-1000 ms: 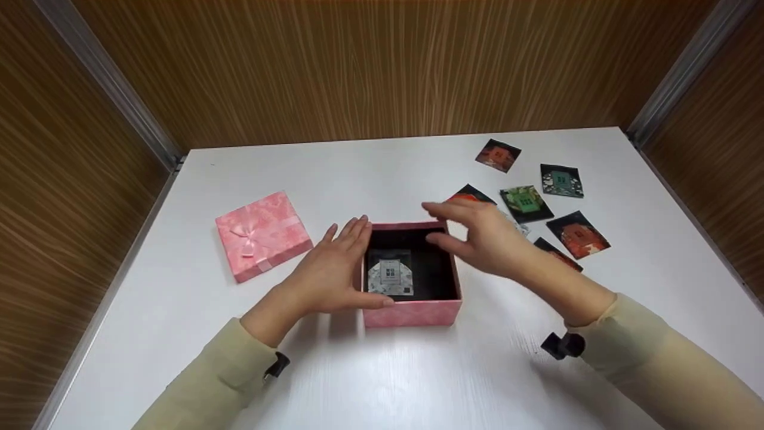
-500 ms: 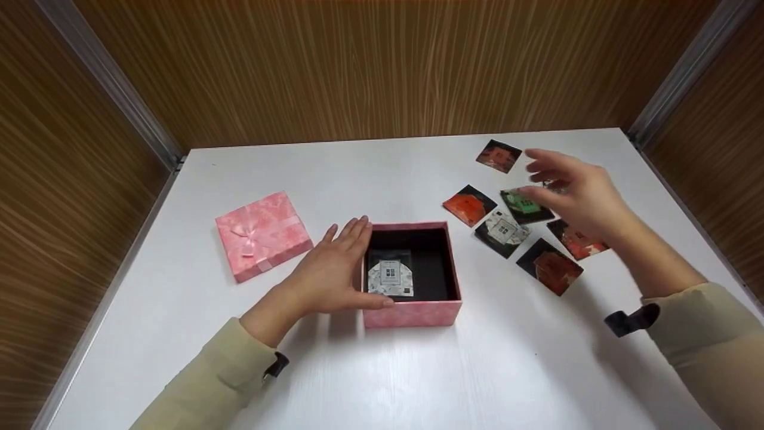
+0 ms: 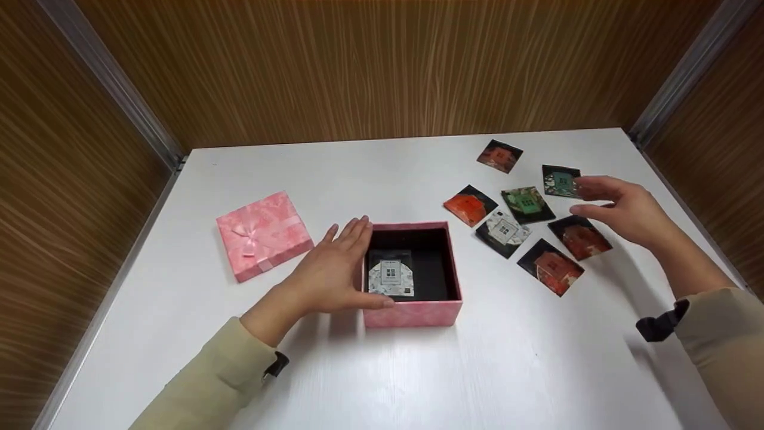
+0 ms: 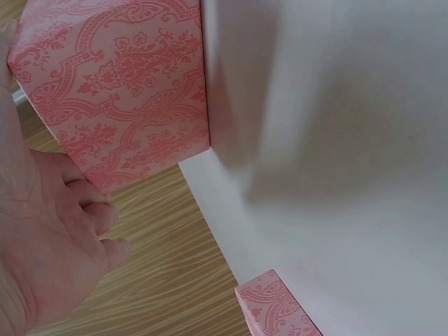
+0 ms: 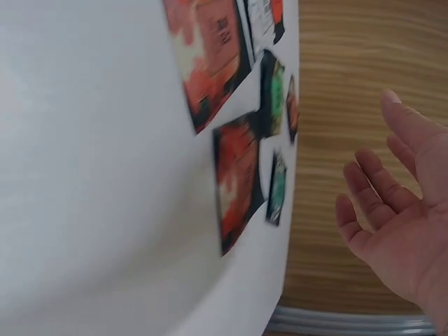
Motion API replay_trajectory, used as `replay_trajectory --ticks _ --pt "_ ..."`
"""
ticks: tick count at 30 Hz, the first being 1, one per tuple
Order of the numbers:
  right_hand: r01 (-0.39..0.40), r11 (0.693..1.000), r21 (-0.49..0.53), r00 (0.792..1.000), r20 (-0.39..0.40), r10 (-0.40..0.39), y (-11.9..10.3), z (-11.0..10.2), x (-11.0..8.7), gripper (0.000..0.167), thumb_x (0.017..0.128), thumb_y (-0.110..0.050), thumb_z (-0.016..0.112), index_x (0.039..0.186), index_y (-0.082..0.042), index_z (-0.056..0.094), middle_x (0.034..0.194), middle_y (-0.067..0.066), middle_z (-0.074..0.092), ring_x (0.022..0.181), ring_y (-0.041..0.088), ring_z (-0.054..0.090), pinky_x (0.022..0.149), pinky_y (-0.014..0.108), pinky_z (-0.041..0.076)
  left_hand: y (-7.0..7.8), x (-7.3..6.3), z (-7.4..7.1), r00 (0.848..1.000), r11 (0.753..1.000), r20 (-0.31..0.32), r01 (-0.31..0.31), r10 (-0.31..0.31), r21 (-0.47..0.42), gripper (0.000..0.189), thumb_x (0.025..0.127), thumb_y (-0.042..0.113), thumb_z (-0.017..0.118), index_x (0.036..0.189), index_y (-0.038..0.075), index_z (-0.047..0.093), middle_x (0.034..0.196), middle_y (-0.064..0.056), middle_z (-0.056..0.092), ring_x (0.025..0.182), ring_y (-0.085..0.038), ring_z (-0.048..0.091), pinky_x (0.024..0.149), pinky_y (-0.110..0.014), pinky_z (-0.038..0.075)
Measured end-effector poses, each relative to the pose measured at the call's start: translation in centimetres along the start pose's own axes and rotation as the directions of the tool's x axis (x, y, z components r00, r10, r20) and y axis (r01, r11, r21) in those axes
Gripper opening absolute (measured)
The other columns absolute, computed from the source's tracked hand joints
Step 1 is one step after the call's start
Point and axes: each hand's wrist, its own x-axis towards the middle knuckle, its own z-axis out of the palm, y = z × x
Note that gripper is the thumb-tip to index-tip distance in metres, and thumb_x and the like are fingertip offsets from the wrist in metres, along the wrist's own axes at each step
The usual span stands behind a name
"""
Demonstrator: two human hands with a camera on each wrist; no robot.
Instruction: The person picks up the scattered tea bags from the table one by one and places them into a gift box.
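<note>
My left hand [image 3: 331, 272] rests against the left side of an open pink box [image 3: 412, 313], fingers straight along its wall and thumb across the front rim. A flat white-and-black sachet [image 3: 391, 273] lies inside on the dark bottom, towards the left. In the left wrist view the patterned pink box wall [image 4: 126, 84] stands beside the palm. My right hand [image 3: 627, 209] is at the right, fingers apart and holding nothing, its fingertips overlapping the edge of a teal-and-black sachet [image 3: 560, 181]. In the right wrist view the right hand [image 5: 399, 203] shows loosely bent fingers.
Several sachets lie right of the box: red-orange [image 3: 470, 206], white [image 3: 503, 234], green [image 3: 527, 204], two red [image 3: 550, 267] near the front, and another red one [image 3: 500, 156] at the back. The pink lid [image 3: 262, 236] with a bow lies left. Wood-grain panels [image 3: 382, 71] surround the white table.
My right hand has moved from over the box rightwards, across the sachets, to the teal one, lowering over the last half second. My left hand and the box have stayed put.
</note>
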Motion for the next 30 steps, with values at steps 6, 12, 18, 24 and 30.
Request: replay_trajectory --ticks 6,12,18,24,30 --pt "-0.038 0.999 0.006 0.999 0.024 0.038 3.4 0.3 0.0 0.070 0.101 -0.044 0.074 0.158 -0.010 0.050 0.145 0.028 0.059 0.133 0.039 0.055 0.082 0.011 0.042 0.1 0.0 -0.1 1.000 1.000 0.021 0.013 -0.013 -0.002 0.138 0.078 0.095 0.057 0.169 0.002 0.011 0.177 -0.012 0.006 0.164 -0.027 0.005 0.132 -0.045 0.002" --pt "-0.051 0.999 0.015 0.998 0.044 0.050 5.9 0.9 -0.3 0.073 0.101 -0.040 0.074 0.158 -0.004 0.047 0.145 0.032 0.058 0.131 0.041 0.054 0.077 0.006 0.043 0.1 0.0 -0.1 1.000 1.000 0.023 0.020 -0.020 -0.009 0.137 0.078 0.095 0.056 0.170 0.003 0.011 0.178 -0.011 0.006 0.164 -0.025 0.004 0.131 -0.044 0.002" --pt "-0.125 0.991 0.048 0.987 0.111 0.119 7.1 1.2 -0.4 0.082 0.101 -0.048 0.072 0.165 -0.008 0.037 0.154 0.030 0.049 0.137 0.042 0.046 0.082 0.009 0.040 0.1 0.0 -0.1 1.000 1.000 0.025 0.017 -0.017 -0.001 0.138 0.078 0.096 0.055 0.170 0.003 0.010 0.178 -0.011 0.005 0.164 -0.024 0.002 0.132 -0.045 0.002" --pt "-0.114 0.991 0.071 0.985 0.137 0.103 7.7 1.5 -0.4 0.084 0.103 -0.044 0.071 0.168 -0.009 0.031 0.159 0.027 0.044 0.142 0.041 0.039 0.085 0.010 0.038 0.1 0.0 0.0 1.000 1.000 0.014 0.017 -0.017 -0.007 0.137 0.078 0.096 0.055 0.169 0.003 0.011 0.178 -0.012 0.008 0.164 -0.025 0.004 0.132 -0.046 0.003" --pt "-0.137 0.988 0.073 0.976 0.183 0.122 7.9 1.7 -0.5 0.094 0.100 -0.046 0.073 0.170 -0.012 0.022 0.167 0.029 0.032 0.147 0.045 0.032 0.089 0.018 0.042 0.1 0.0 0.0 1.000 1.000 0.009 0.012 -0.012 -0.001 0.137 0.078 0.095 0.056 0.169 0.002 0.012 0.177 -0.013 0.009 0.164 -0.026 0.005 0.132 -0.046 0.005"
